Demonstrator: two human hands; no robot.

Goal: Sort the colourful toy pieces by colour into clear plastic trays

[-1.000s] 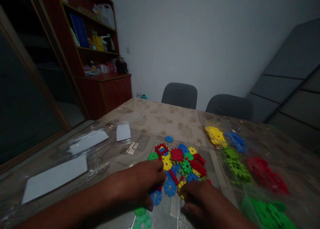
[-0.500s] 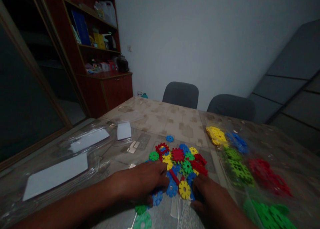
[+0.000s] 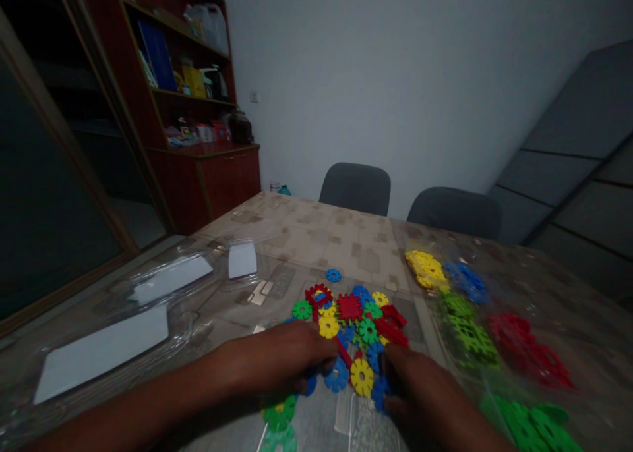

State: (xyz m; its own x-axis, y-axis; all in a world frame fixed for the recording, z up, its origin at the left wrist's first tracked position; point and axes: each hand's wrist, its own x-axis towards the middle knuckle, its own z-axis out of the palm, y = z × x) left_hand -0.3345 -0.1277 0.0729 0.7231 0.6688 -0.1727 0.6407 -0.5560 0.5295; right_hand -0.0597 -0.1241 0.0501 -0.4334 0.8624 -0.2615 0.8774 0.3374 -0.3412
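Observation:
A heap of flat plastic gear-shaped pieces [image 3: 357, 317] in red, yellow, green and blue lies on the table in front of me. My left hand [image 3: 281, 360] rests palm down on the near left edge of the heap, its fingers curled over blue pieces. My right hand [image 3: 420, 389] lies at the near right edge, fingertips touching a blue piece [image 3: 380, 391] beside a yellow gear [image 3: 362, 377]. Two green gears [image 3: 277, 420] sit just under my left hand. What either hand grips is hidden in the dim light.
Sorted piles lie to the right: yellow [image 3: 424, 267], blue [image 3: 465, 279], green [image 3: 469, 330], red [image 3: 529, 350] and more green [image 3: 537, 425]. Clear plastic trays [image 3: 143, 307] lie at left. Two grey chairs [image 3: 355, 187] stand behind the table, a wooden cabinet [image 3: 198, 109] at back left.
My right hand has moved forward from the near edge into the heap, uncovering a yellow gear. My left hand has shifted slightly, and green gears now show below it.

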